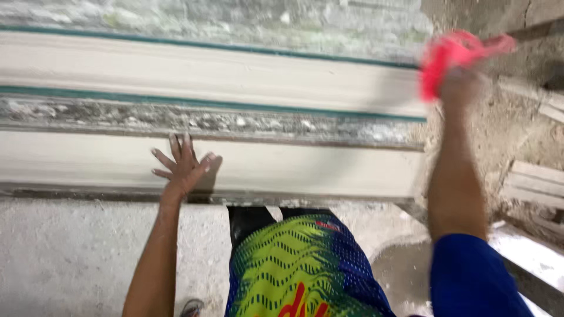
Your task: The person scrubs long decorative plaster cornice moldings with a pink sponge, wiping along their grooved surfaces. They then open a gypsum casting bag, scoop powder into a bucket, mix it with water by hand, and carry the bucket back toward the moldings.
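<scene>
Shorts: green-and-blue patterned shorts (294,264), lowest in view.
Left hand: left hand (183,167) flat, fingers spread, on near white plaster moulding (329,170), by its front edge.
Right hand: right hand (461,82) raised, blurred, clutching red cloth (452,53) beyond far moulding (235,73) end.

Left hand (183,164) flat on white moulding (294,170), right hand (461,82) gripping blurred pink cloth (452,53), perhaps

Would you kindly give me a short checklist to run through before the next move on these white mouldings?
1. Left hand flat on the near white moulding, fingers spread: ok.
2. Right hand gripping the pink rag: ok, though blurred.
3. Rag touching the far moulding: cannot tell.
4. Near moulding surface free of lumps: ok where visible.
5. Strip between the mouldings clean: not ok, crusted with debris.
</scene>
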`<state>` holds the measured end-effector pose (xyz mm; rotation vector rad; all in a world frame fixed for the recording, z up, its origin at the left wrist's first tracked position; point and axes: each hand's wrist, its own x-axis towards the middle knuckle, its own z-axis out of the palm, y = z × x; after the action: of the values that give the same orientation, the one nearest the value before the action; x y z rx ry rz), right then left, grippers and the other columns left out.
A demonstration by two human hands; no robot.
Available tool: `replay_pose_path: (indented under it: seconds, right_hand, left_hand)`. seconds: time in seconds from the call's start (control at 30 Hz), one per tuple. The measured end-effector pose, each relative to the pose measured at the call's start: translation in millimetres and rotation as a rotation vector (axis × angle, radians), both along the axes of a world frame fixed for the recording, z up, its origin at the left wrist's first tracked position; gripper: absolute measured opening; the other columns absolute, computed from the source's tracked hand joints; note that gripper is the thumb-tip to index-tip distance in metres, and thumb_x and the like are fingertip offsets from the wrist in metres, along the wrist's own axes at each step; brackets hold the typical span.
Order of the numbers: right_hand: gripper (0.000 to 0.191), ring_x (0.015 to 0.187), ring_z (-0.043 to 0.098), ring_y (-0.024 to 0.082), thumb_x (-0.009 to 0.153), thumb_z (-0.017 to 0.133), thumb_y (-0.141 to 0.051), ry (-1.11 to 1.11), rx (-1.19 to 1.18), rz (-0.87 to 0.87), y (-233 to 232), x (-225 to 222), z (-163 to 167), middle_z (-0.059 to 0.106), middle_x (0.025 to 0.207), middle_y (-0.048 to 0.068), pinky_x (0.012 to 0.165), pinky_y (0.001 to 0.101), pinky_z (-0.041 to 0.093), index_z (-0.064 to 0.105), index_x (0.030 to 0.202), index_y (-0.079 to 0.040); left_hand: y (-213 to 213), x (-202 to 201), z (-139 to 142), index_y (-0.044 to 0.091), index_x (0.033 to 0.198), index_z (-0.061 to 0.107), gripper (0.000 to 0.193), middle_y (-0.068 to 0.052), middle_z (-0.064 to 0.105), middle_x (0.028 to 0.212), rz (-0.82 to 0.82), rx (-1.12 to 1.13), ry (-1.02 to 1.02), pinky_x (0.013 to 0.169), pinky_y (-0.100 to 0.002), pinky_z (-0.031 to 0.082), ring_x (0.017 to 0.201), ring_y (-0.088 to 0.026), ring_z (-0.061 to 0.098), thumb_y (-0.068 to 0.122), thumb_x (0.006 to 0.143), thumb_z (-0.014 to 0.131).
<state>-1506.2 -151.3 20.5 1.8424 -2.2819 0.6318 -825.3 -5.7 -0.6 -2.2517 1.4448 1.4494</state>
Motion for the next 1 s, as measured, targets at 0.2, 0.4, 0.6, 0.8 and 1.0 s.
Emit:
replay_pose_path:
  seconds: [0.2,0.4,0.6,0.8,1.0]
  right_hand:
    - [0.047,0.066,0.055,0.022,0.105,0.061,-0.023,-0.203,-0.168,-0.069,-80.8,93.1,-6.2,0.057,0.077,0.005,0.059,0.0395,0.048,0.051,0.145,0.001]
    - [0.035,0.071,0.051,0.019,0.105,0.066,-0.025,-0.691,-0.017,0.442,-123.2,198.2,-54.1,0.053,0.076,0.001,0.064,0.0392,0.048,0.059,0.127,0.002]
    - [0.034,0.082,0.058,0.028,0.106,0.069,-0.026,0.003,0.008,-0.108,-49.4,-23.6,-13.6,0.060,0.090,0.011,0.072,0.0435,0.051,0.062,0.125,0.002]
    - [0.034,0.093,0.065,0.038,0.106,0.073,-0.027,-0.352,0.061,0.279,3.1,4.6,-40.5,0.068,0.104,0.020,0.080,0.0479,0.054,0.064,0.122,0.001]
    - [0.028,0.079,0.069,0.032,0.107,0.070,-0.025,-0.113,0.230,-0.201,54.3,-54.0,-24.6,0.071,0.094,0.018,0.066,0.0478,0.054,0.066,0.118,0.000]
  left_hand:
    - [-2.1,-0.7,-0.4,0.023,0.165,0.001,0.122,-0.010,-0.022,0.171,-0.029,-0.022,-0.023,0.100,-0.082,-0.024,0.138,-0.050,-0.047,0.089,0.073,0.048]
    - [2.7,5.2,-12.9,0.025,0.165,0.006,0.120,-0.010,-0.019,0.172,-0.014,-0.018,-0.054,0.103,-0.081,-0.022,0.141,-0.049,-0.043,0.087,0.072,0.049]
    - [8.7,7.5,-25.4,0.025,0.165,0.003,0.122,-0.010,-0.020,0.172,-0.046,-0.004,-0.053,0.103,-0.082,-0.019,0.144,-0.049,-0.036,0.090,0.073,0.050]
    - [6.8,1.6,-8.9,0.026,0.166,0.002,0.125,-0.010,-0.019,0.173,-0.024,-0.027,-0.072,0.104,-0.083,-0.020,0.146,-0.048,-0.038,0.089,0.070,0.050]
    - [5.9,-2.3,-7.7,0.028,0.165,0.003,0.124,-0.007,-0.021,0.172,-0.010,0.008,-0.101,0.104,-0.083,-0.019,0.140,-0.051,-0.043,0.087,0.068,0.052]
